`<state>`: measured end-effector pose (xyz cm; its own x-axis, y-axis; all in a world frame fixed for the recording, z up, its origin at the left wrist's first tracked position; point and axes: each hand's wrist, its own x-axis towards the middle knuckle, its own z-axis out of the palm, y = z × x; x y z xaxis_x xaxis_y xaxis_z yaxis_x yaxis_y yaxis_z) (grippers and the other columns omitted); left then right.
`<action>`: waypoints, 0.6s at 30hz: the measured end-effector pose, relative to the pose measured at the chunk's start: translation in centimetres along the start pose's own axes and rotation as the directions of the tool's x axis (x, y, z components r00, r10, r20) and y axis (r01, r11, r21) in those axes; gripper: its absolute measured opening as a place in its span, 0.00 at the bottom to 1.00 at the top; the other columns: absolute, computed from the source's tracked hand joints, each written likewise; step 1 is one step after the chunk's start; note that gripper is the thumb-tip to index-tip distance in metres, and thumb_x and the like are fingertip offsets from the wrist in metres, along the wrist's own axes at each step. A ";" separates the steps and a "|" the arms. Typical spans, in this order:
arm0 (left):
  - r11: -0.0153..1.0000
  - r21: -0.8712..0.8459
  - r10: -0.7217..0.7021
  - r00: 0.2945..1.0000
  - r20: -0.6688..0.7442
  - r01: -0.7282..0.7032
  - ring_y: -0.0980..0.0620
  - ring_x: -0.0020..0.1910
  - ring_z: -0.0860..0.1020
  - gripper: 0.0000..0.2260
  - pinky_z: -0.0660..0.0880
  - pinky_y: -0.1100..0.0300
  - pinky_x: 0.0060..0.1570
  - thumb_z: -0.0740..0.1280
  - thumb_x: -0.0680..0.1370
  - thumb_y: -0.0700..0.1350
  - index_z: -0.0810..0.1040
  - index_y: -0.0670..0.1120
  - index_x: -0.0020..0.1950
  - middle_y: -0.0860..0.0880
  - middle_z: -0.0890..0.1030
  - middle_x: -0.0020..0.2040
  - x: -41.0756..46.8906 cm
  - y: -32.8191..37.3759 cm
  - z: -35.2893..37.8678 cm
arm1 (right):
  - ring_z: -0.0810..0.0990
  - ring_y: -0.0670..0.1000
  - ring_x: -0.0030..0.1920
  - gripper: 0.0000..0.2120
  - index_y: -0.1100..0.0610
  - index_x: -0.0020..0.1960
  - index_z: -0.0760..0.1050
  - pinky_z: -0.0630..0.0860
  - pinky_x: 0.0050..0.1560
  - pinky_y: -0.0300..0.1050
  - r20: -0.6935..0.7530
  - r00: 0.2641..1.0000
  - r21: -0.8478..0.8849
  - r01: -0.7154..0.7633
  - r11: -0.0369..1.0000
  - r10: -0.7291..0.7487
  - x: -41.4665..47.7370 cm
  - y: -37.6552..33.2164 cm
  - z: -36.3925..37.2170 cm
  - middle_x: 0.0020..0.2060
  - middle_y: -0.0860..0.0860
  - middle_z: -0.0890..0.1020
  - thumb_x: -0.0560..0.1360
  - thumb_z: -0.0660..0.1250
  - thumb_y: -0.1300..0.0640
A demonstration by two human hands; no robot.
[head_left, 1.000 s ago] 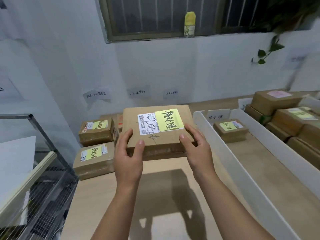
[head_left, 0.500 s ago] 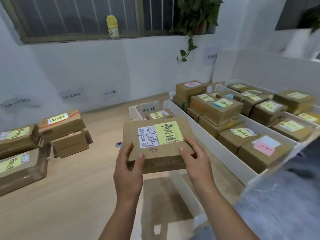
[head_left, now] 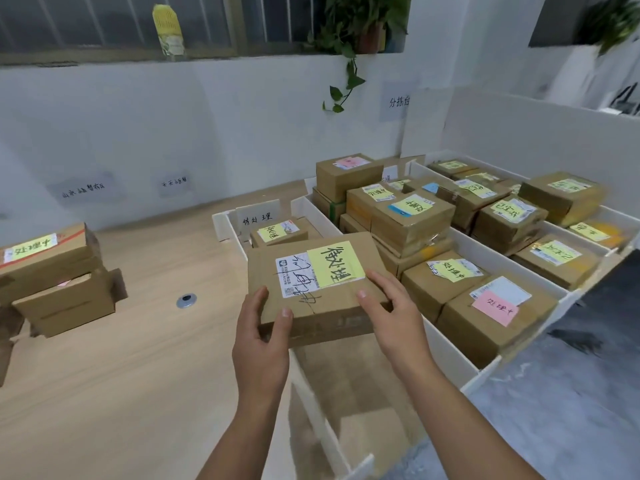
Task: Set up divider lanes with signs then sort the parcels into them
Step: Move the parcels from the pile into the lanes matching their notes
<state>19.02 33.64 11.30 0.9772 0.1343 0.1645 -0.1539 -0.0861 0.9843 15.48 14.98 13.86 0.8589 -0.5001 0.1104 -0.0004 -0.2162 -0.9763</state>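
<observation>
Here, the left hand and right hand each grasp a near corner of the cardboard parcel, held above the leftmost divider lane. The box looks stiff and light; opposite side edges likely offer the surest hold.

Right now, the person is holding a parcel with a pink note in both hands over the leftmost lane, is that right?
Not quite. The note on the parcel is yellow, not pink, as the head view shows. The left hand and right hand do hold it over the leftmost lane.
</observation>
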 end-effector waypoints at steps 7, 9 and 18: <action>0.998 0.041 -0.056 0.998 -0.025 0.057 0.56 0.69 0.73 0.23 0.73 0.52 0.67 0.69 0.79 0.51 0.69 0.63 0.73 0.61 0.72 0.72 5.0 -2.3 6.7 | 0.64 0.47 0.75 0.19 0.38 0.69 0.74 0.67 0.73 0.57 0.037 0.999 -0.124 -0.034 0.992 0.039 8.5 2.7 -1.3 0.75 0.44 0.69 0.79 0.68 0.48; 0.994 0.077 -0.076 0.996 -0.035 0.079 0.55 0.70 0.72 0.25 0.71 0.49 0.69 0.69 0.78 0.54 0.66 0.63 0.75 0.61 0.71 0.73 6.4 -3.2 8.0 | 0.63 0.47 0.76 0.21 0.37 0.71 0.72 0.66 0.74 0.57 0.069 0.996 -0.163 -0.038 0.986 0.049 10.9 3.0 -1.3 0.76 0.44 0.68 0.79 0.68 0.48; 0.958 0.193 -0.189 0.974 -0.127 0.211 0.53 0.74 0.66 0.26 0.67 0.50 0.72 0.65 0.82 0.49 0.63 0.56 0.78 0.57 0.68 0.76 12.2 -6.9 12.1 | 0.62 0.49 0.77 0.24 0.43 0.75 0.68 0.63 0.72 0.48 0.248 0.965 -0.215 -0.030 0.976 0.085 20.3 6.9 2.1 0.77 0.44 0.65 0.81 0.66 0.52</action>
<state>33.74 23.97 5.73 0.9620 0.2724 -0.0178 0.0872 -0.2447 0.9657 33.96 5.11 8.98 0.9559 -0.2929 -0.0223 -0.1366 -0.3761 -0.9165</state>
